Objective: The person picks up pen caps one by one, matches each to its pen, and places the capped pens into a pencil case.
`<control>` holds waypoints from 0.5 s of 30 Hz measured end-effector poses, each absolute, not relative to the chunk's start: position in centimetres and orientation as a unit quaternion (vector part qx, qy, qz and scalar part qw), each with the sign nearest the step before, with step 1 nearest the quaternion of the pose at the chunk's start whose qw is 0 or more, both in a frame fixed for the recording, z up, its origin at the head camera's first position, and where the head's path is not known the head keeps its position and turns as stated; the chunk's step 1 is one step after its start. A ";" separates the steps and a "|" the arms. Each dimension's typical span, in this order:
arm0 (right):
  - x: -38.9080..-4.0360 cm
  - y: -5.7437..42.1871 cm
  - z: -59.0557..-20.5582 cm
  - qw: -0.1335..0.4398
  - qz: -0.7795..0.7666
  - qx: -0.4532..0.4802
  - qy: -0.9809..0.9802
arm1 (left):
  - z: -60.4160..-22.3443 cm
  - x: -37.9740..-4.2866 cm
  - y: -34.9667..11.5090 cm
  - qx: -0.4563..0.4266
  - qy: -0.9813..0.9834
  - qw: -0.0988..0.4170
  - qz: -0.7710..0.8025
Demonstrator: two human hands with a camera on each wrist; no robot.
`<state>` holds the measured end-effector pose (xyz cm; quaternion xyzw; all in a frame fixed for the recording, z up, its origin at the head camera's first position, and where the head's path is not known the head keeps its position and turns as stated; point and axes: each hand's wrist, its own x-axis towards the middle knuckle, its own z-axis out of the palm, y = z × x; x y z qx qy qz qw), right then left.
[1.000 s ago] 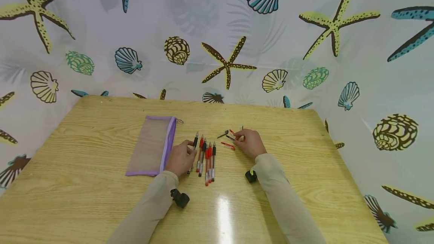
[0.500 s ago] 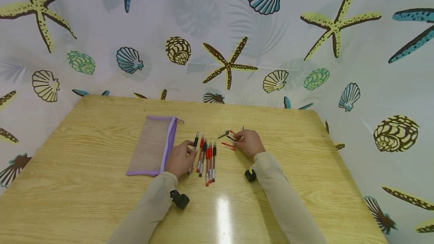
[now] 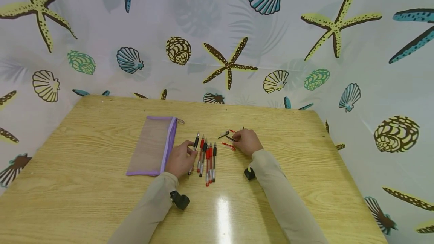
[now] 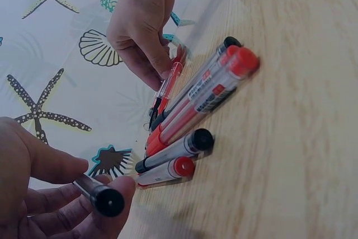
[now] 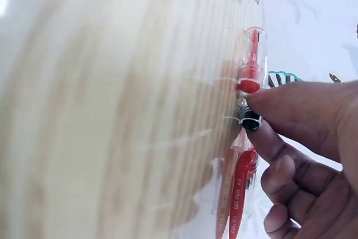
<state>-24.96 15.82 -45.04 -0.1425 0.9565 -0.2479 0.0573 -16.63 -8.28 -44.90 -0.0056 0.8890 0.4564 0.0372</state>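
Note:
My left hand (image 3: 181, 158) pinches an uncapped black gel pen (image 3: 196, 141) between thumb and fingers. In the left wrist view, the pen's black end (image 4: 108, 201) points towards the camera. To its right lie several uncapped red and black gel pens, among them a red pen (image 3: 208, 157) and a black pen (image 3: 214, 151), tips facing away. My right hand (image 3: 249, 142) pinches a black pen cap (image 5: 250, 119) with thumb and index finger. Close by are a clear-and-red cap (image 5: 253, 66), another red cap (image 5: 242, 186) and a black cap (image 3: 224, 134).
A mesh zip pouch (image 3: 149, 146) with purple edging lies flat left of the pens. The wooden table (image 3: 101, 206) meets a shell-patterned cloth (image 3: 142, 22) at the back and sides. A black wrist camera (image 3: 180, 200) sits on the left sleeve.
My right hand has shifted very slightly at the caps. The left hand keeps its grip on the black pen, and the pens and pouch lie as before.

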 end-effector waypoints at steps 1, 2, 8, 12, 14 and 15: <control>-25.0 15.8 -45.0 0.061 -0.250 -0.141 0.956 | -44.9 -16.6 -8.3 -0.005 0.889 0.038 0.457; -25.0 15.8 -45.0 0.065 -0.254 -0.139 0.955 | -44.9 -16.6 -8.3 -0.006 0.888 0.038 0.458; -25.2 15.6 -45.0 0.086 -0.263 -0.135 0.951 | -44.9 -16.5 -8.3 -0.005 0.887 0.036 0.460; -25.3 15.5 -44.9 0.093 -0.260 -0.142 0.950 | -44.9 -16.4 -8.4 0.000 0.893 0.030 0.450; -25.4 15.5 -44.8 0.097 -0.261 -0.146 0.949 | -44.9 -16.4 -8.4 0.002 0.897 0.027 0.442; -25.5 15.5 -44.8 0.099 -0.262 -0.147 0.949 | -44.8 -16.3 -8.5 0.005 0.898 0.025 0.440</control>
